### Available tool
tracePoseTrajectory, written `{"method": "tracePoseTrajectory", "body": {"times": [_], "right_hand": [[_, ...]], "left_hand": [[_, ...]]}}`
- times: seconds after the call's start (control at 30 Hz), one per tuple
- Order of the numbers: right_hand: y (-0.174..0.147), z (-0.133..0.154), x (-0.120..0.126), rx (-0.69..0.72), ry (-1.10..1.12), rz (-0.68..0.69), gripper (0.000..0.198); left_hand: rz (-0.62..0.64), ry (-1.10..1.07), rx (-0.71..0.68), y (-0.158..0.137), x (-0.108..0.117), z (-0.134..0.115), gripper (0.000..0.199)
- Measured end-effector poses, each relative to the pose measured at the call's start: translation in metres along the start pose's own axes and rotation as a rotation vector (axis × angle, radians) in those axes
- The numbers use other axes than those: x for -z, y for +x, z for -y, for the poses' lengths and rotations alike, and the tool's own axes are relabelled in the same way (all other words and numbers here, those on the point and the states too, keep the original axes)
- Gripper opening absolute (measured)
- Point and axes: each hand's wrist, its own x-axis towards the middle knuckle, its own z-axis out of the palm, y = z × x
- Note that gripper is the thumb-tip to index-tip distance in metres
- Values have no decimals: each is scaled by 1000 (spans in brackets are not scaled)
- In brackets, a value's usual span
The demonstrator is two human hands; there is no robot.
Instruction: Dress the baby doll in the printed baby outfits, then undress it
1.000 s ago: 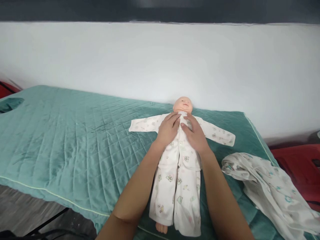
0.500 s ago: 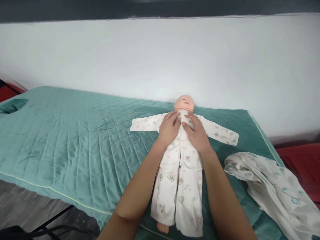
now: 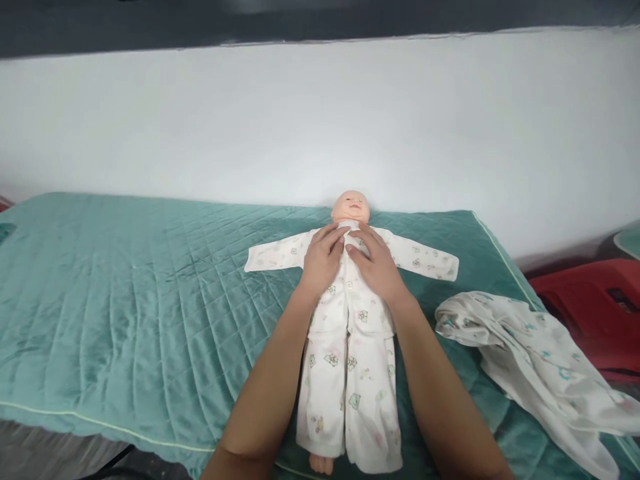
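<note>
A baby doll (image 3: 351, 207) lies on its back with its head toward the wall. It wears a white printed shirt (image 3: 363, 315) and white printed trousers (image 3: 325, 393); both sleeves stretch out sideways. My left hand (image 3: 324, 257) lies on the left side of the shirt's chest, fingers extended toward the collar. On the other side of the chest rests my right hand (image 3: 375, 261), its fingers also spread out. The front closure with a button runs between the hands. One foot (image 3: 321, 464) of the doll shows below a trouser leg; the other is hidden.
A green quilted cover (image 3: 150, 300) spreads beneath the doll, up against a white wall (image 3: 300, 127). To the right lies a crumpled white printed cloth (image 3: 535, 360), hanging toward the edge. Beyond that edge is a red plastic object (image 3: 590, 313).
The view has shifted slightly, so the doll and cloth appear further left, and more of the red object shows. Both hands stay on the shirt's chest with little change.
</note>
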Motion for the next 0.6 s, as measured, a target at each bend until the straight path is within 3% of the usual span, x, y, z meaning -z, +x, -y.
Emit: {"method": "tracePoseTrajectory", "body": {"times": [0.2,0.33,0.47,0.6], "right_hand": [[0,-2,0,9,-52,54,39],[0,-3,3,-22,76,22,35],[-1,-3,9,-62,262,-9,21],[-6,-2,10,-97,272,-17,23]], "left_hand": [[-11,-21,-25,1,0,-1,36],[-54,-100,-1,-1,2,-3,26],[-4,-169,7,-7,9,-5,19],[63,-198,5,-18,16,-5,17]]}}
